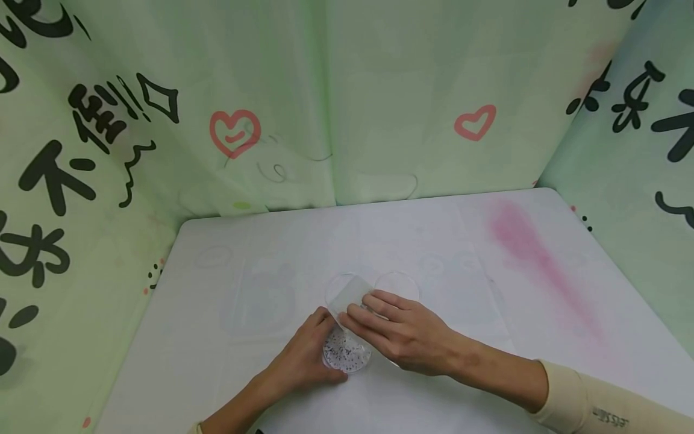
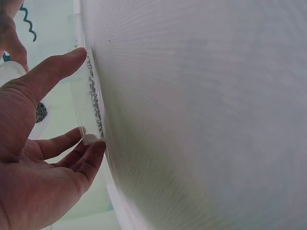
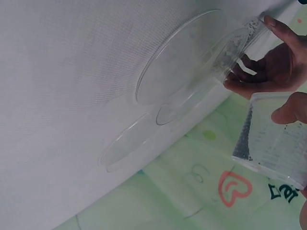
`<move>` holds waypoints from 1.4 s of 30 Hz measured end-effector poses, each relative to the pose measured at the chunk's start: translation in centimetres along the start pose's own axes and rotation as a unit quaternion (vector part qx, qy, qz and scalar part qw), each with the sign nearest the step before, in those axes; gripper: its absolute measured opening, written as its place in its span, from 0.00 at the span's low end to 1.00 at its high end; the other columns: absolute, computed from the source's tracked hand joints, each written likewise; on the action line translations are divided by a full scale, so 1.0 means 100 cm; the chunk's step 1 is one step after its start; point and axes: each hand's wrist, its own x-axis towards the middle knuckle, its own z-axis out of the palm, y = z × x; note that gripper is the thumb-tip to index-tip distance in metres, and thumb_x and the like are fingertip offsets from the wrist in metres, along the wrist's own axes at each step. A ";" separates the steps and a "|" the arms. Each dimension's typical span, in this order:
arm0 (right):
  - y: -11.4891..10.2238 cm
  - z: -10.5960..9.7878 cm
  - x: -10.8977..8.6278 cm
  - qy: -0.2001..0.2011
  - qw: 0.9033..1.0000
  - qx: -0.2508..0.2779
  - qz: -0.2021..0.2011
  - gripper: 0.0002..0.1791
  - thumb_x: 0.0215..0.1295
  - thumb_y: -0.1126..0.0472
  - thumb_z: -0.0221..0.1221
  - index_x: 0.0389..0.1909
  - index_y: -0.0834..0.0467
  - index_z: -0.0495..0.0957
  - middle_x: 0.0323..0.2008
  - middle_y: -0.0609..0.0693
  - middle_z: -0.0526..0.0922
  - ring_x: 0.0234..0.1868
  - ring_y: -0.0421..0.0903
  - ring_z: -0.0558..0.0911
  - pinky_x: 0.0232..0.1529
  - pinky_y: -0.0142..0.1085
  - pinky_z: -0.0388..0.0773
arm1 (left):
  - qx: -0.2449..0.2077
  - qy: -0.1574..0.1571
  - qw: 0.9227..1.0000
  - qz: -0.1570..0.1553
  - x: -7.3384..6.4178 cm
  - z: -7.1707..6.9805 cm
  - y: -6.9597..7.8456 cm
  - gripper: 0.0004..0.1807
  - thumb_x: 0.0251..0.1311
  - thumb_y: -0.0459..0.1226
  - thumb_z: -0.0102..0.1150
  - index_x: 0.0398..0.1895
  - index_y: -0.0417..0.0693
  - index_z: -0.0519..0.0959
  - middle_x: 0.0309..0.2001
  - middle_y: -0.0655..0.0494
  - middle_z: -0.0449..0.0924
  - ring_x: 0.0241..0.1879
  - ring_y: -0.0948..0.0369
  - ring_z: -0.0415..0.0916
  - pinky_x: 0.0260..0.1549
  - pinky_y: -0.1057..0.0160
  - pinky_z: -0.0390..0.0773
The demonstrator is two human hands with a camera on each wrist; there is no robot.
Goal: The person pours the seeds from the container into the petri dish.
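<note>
A clear round petri dish (image 1: 347, 357) holds a layer of dark specks and stands on the white tabletop. My left hand (image 1: 305, 354) grips its rim, thumb on the near side and fingers around the far side. Above the dish, my right hand (image 1: 405, 333) holds a clear, flat-sided plastic container (image 3: 276, 141) at a tilt. Dark granules (image 3: 243, 139) lie along one side of that container in the right wrist view. Seen edge-on in the left wrist view, the dish shows a low layer of granules (image 2: 96, 103). Whether granules are falling cannot be made out.
Clear round dishes or lids lie flat beyond the hands, one behind the container (image 1: 337, 282) and another to the right (image 1: 398, 282). A green printed curtain (image 1: 379, 120) hangs along the table's back. Pink staining (image 1: 534, 253) marks the tabletop (image 1: 217, 289) at the right.
</note>
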 end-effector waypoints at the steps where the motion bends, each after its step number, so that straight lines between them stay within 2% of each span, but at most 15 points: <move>1: 0.000 0.000 0.000 0.001 1.000 0.000 0.000 0.24 0.75 0.66 0.45 0.67 0.58 0.76 0.58 0.49 0.81 0.56 0.48 0.79 0.68 0.39 0.75 | 0.000 0.000 1.000 0.000 0.000 0.000 0.000 0.55 0.34 0.41 0.89 0.71 0.42 0.71 0.61 0.54 0.72 0.58 0.57 0.74 0.61 0.53 0.80; 8: 0.000 0.002 0.000 0.010 1.000 0.001 -0.005 0.24 0.76 0.66 0.44 0.67 0.59 0.77 0.58 0.49 0.81 0.57 0.48 0.79 0.66 0.39 0.76 | -0.001 0.000 1.000 0.004 -0.001 0.000 0.000 0.56 0.34 0.41 0.89 0.72 0.42 0.71 0.62 0.53 0.72 0.58 0.57 0.74 0.62 0.53 0.79; 18: -0.001 -0.001 0.000 -0.003 1.000 -0.007 -0.008 0.24 0.76 0.65 0.45 0.68 0.58 0.75 0.59 0.48 0.80 0.57 0.48 0.78 0.69 0.39 0.74 | -0.003 -0.001 1.000 0.002 -0.001 0.000 0.000 0.57 0.35 0.41 0.89 0.73 0.43 0.70 0.64 0.51 0.72 0.60 0.55 0.74 0.62 0.51 0.79; 25: -0.001 0.000 0.000 0.003 1.000 -0.005 -0.009 0.23 0.79 0.66 0.43 0.68 0.58 0.76 0.58 0.49 0.80 0.57 0.47 0.79 0.69 0.39 0.75 | 0.003 0.003 1.000 0.009 -0.001 0.000 0.000 0.58 0.34 0.41 0.89 0.74 0.44 0.70 0.64 0.51 0.72 0.59 0.55 0.74 0.62 0.51 0.79; 42: -0.001 0.002 0.001 0.015 1.000 -0.006 -0.013 0.22 0.79 0.66 0.43 0.67 0.59 0.77 0.58 0.49 0.81 0.56 0.47 0.79 0.68 0.39 0.76 | -0.002 0.005 1.000 0.014 -0.001 -0.001 0.000 0.58 0.34 0.41 0.89 0.74 0.44 0.69 0.65 0.50 0.72 0.61 0.55 0.74 0.62 0.50 0.79</move>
